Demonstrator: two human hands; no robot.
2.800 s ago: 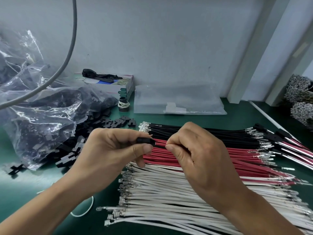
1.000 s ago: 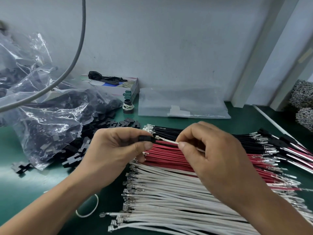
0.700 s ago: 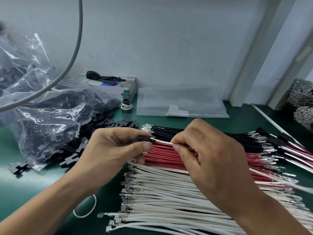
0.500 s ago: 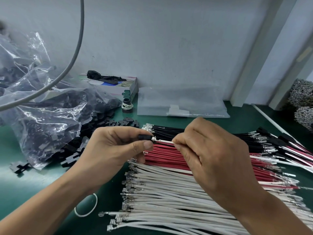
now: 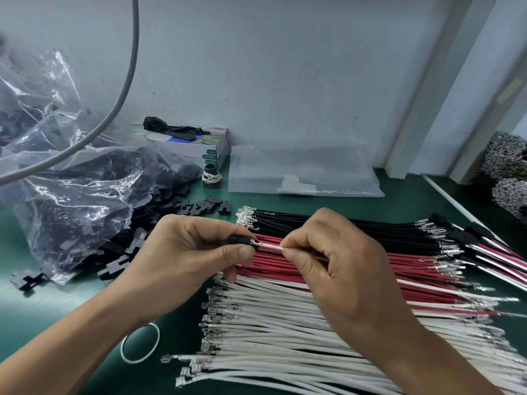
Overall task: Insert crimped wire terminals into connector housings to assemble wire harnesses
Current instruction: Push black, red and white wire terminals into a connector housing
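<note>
Left hand (image 5: 185,258) pinches black connector housing (image 5: 239,240) above red wires (image 5: 313,266). Right hand (image 5: 336,269) pinches white wire (image 5: 269,246), terminal end at housing mouth. Tissue box (image 5: 199,143) print unreadable.

Single head-worn, wide-angle view, looking forward and down across a green bench (image 5: 71,315) toward a pale wall (image 5: 285,67). The camera sits close above the work: the left hand (image 5: 182,258) and right hand (image 5: 339,269) fill the centre of the frame, forearms entering from the bottom edge. Rows of white wires (image 5: 285,337) lie nearest the lens; a plastic bag (image 5: 71,201) occupies the left margin. Straight lines bow toward the edges, a lens effect. No second view is present.
</note>
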